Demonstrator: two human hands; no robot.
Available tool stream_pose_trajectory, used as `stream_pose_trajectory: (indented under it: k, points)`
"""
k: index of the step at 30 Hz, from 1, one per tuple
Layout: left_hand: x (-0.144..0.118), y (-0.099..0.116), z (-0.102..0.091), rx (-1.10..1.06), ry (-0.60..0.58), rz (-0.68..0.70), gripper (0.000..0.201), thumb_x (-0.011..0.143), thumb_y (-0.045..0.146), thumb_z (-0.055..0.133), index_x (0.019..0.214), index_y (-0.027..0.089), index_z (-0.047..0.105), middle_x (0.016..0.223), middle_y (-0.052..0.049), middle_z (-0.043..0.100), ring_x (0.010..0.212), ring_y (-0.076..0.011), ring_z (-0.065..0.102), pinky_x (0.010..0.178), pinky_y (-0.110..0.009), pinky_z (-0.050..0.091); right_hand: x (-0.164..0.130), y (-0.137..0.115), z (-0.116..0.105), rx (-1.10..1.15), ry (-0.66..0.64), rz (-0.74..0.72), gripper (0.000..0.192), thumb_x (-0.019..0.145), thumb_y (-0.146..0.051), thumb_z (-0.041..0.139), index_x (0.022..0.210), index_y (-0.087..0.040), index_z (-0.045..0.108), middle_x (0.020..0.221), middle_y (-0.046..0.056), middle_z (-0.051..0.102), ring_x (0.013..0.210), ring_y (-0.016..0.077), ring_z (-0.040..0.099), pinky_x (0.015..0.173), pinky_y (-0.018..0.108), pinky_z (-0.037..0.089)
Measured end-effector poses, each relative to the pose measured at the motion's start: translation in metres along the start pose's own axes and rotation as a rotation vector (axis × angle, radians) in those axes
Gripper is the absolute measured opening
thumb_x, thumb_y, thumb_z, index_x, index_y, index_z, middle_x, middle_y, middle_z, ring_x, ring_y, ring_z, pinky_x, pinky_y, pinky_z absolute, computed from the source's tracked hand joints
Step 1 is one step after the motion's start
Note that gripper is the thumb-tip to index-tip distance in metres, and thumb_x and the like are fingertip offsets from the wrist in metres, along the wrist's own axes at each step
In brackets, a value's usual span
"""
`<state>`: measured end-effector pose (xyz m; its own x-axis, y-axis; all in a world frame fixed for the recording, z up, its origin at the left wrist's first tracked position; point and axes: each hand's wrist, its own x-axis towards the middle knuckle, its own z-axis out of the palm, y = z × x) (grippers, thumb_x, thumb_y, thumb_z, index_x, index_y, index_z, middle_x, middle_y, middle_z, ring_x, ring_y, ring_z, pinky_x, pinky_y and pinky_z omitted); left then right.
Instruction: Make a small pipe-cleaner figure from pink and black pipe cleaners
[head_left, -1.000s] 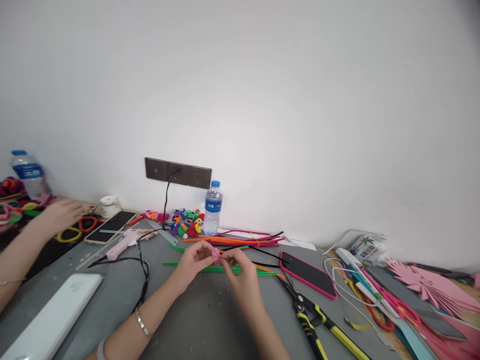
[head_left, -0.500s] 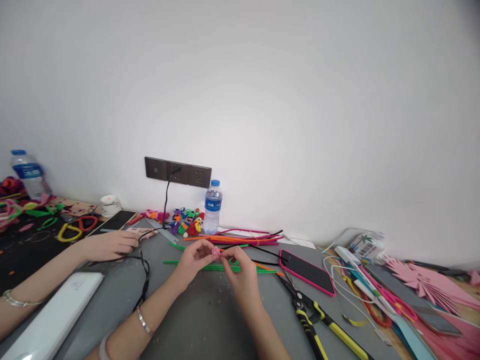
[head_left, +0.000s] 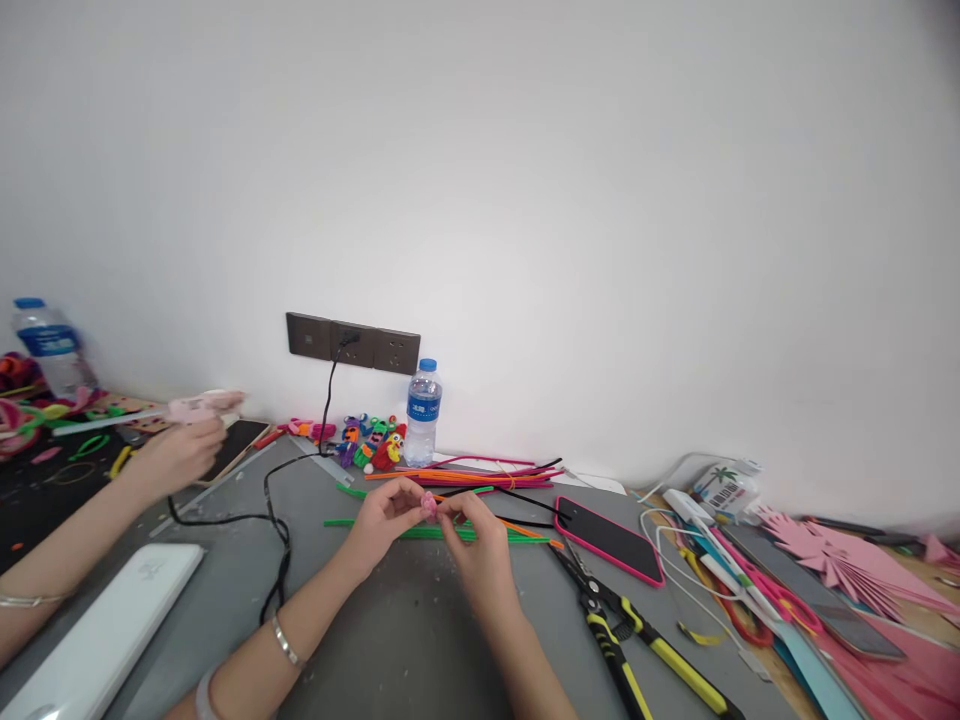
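Left hand [head_left: 386, 517] & right hand [head_left: 472, 535] meet fingertip to fingertip over a grey table [head_left: 405, 640], both pinching one small pink ball [head_left: 429, 503] between them. Just behind the hands lie green sticks [head_left: 420, 532]; further back, a bundle of orange and pink sticks [head_left: 480, 478] w/ a water bottle [head_left: 423, 414]. Right of the right hand: phone in pink case [head_left: 609, 540], yellow-handled pliers [head_left: 637, 640]. Far left, another person's hand [head_left: 176, 455] lifts a pink glue gun [head_left: 196, 407].
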<state>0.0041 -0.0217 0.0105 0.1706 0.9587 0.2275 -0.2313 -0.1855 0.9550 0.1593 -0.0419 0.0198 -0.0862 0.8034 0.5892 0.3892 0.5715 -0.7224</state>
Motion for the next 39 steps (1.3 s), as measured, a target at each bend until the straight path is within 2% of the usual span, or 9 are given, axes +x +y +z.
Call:
stream_pose_trajectory:
  k: [14,25,31,39]
  points:
    - [0.000,-0.008,-0.002,0.055,0.007,0.056,0.019,0.074,0.033,0.074,0.075,0.017,0.063,0.077,-0.002,0.064,0.076,-0.0171,0.061,0.072,-0.029,0.053,-0.001,0.001,0.000,-0.003,0.009,-0.043,0.014,0.086,-0.015,0.052,0.076,-0.022,0.058,0.075,0.002,0.062,0.070,0.0167,0.059,0.064,0.026,0.047]
    - [0.002,-0.011,-0.002,0.040,0.022,0.048,0.022,0.071,0.034,0.076,0.074,0.017,0.062,0.076,-0.002,0.065,0.075,-0.0174,0.062,0.072,-0.030,0.054,-0.002,0.004,0.000,-0.074,0.011,-0.064,0.013,0.085,-0.013,0.055,0.077,-0.023,0.059,0.076,0.002,0.063,0.073,0.0193,0.057,0.065,0.030,0.046]
    - [0.002,-0.012,-0.003,0.070,0.010,0.084,0.021,0.074,0.034,0.074,0.075,0.017,0.062,0.078,-0.003,0.064,0.078,-0.0185,0.062,0.074,-0.031,0.054,-0.001,0.003,0.000,-0.111,0.034,-0.124,0.015,0.086,-0.012,0.055,0.077,-0.023,0.058,0.075,0.002,0.064,0.072,0.0192,0.056,0.065,0.031,0.044]
    - [0.000,-0.009,-0.002,0.096,0.025,0.190,0.017,0.076,0.030,0.072,0.074,0.018,0.061,0.077,-0.002,0.060,0.075,-0.0170,0.060,0.071,-0.029,0.052,-0.002,0.001,-0.004,-0.300,0.051,-0.246,0.014,0.087,-0.011,0.056,0.084,-0.024,0.061,0.080,0.002,0.067,0.077,0.0197,0.057,0.067,0.033,0.035]
